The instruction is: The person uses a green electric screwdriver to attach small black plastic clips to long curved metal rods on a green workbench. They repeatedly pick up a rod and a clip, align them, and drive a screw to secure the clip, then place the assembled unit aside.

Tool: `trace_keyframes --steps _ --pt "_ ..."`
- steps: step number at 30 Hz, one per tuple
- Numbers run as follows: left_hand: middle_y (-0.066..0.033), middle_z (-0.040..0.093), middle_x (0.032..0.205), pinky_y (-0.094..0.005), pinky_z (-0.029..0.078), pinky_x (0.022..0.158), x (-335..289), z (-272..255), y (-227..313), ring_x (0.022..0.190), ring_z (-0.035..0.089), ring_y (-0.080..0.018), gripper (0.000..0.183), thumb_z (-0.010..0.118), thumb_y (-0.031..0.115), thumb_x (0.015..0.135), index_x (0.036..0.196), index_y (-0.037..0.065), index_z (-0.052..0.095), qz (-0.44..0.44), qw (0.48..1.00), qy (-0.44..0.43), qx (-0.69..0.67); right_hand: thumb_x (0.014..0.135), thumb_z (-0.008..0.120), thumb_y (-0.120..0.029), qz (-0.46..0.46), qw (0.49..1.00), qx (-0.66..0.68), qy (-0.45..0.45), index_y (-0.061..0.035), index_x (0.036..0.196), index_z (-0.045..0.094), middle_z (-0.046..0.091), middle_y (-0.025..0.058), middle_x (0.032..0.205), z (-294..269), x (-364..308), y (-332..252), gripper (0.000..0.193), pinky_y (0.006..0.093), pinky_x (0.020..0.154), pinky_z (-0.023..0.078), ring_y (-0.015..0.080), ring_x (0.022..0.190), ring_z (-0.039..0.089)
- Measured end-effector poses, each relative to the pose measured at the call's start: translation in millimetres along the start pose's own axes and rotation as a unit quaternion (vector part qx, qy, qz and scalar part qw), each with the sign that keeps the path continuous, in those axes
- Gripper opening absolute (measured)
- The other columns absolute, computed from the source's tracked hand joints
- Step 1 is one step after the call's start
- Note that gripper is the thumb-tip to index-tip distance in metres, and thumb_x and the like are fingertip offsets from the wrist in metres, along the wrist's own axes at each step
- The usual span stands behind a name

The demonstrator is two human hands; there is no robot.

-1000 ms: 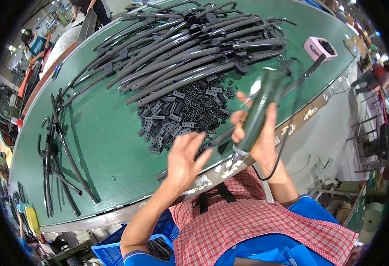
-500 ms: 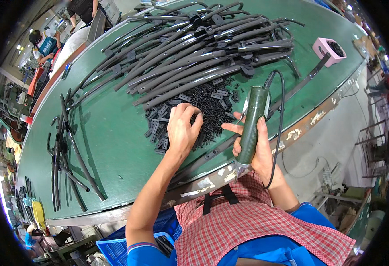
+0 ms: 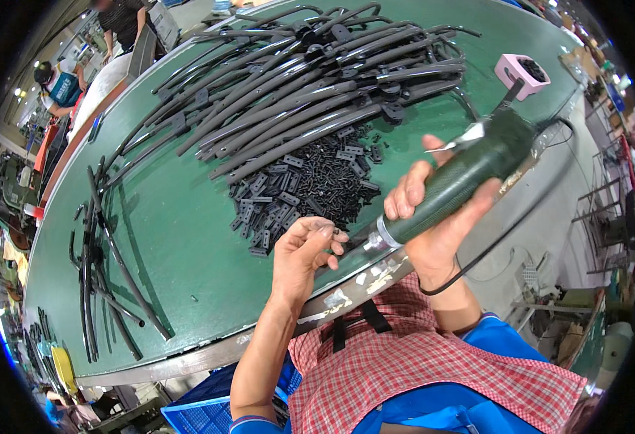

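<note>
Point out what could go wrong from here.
The green power tool points its tip toward the left hand, so a slip might jab it. The black cord loops beside the right hand and could snag. The heap of small dark parts lies loose and might scatter if bumped.

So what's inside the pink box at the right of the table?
Small black parts show inside the pink box, too small to identify. They cover its bottom, so what lies beneath them can't be seen.

Left grip (image 3: 301, 252) curled in pinch; right grip (image 3: 434, 246) wrapped, thumb (image 3: 475, 204) opposite fingers (image 3: 404, 194)
</note>
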State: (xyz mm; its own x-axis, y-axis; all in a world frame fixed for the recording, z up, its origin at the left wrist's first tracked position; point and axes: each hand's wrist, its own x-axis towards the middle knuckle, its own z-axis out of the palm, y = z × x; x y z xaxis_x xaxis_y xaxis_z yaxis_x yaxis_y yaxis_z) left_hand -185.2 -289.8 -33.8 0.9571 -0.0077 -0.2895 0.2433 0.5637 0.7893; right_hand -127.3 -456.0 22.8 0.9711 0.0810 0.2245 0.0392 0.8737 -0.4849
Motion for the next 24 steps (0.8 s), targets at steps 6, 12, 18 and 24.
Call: trace_keyframes --steps 6,12,18,24 --pt "-0.0162 0.068 0.092 -0.0258 0.056 0.059 5 -7 2 0.074 0.066 -0.0171 0.023 0.063 0.008 0.088 0.108 -0.003 0.062 -0.064 0.995 -0.023 -0.076 0.073 0.047 -0.081 -0.123 0.982 -0.063 -0.124 -0.0054 0.134 0.040 0.050 0.0061 0.069 8 3 10 0.098 0.0354 0.056 0.043 0.0195 0.058 0.051" --pt "-0.0166 0.067 0.094 -0.0278 0.057 0.063 7 -14 -2 0.077 0.066 -0.0191 0.024 0.061 0.008 0.090 0.110 -0.004 0.061 -0.084 0.991 -0.065 -0.085 0.072 0.051 -0.080 -0.123 0.980 -0.067 -0.140 -0.0062 0.134 0.040 0.051 0.0063 0.071 9 1 11 0.098 0.0363 0.057 0.043 0.0199 0.060 0.051" --pt "-0.0150 0.068 0.091 -0.0278 0.055 0.062 7 -18 -7 0.074 0.064 -0.0176 0.021 0.060 0.009 0.091 0.108 -0.001 0.062 -0.082 0.986 -0.098 -0.106 0.065 0.054 -0.084 -0.103 0.985 -0.030 -0.136 -0.0079 0.135 0.038 0.053 0.0062 0.072 3 1 8 0.105 0.0346 0.058 0.047 0.0193 0.063 0.054" --pt "-0.0103 0.065 0.083 -0.0268 0.053 0.058 7 -18 -10 0.067 0.061 -0.0147 0.021 0.063 0.011 0.089 0.108 0.000 0.062 -0.066 0.986 -0.127 -0.087 0.072 0.050 -0.081 -0.092 0.983 -0.008 -0.161 -0.0070 0.135 0.040 0.051 0.0060 0.070 1 5 5 0.097 0.0350 0.056 0.044 0.0196 0.059 0.051"
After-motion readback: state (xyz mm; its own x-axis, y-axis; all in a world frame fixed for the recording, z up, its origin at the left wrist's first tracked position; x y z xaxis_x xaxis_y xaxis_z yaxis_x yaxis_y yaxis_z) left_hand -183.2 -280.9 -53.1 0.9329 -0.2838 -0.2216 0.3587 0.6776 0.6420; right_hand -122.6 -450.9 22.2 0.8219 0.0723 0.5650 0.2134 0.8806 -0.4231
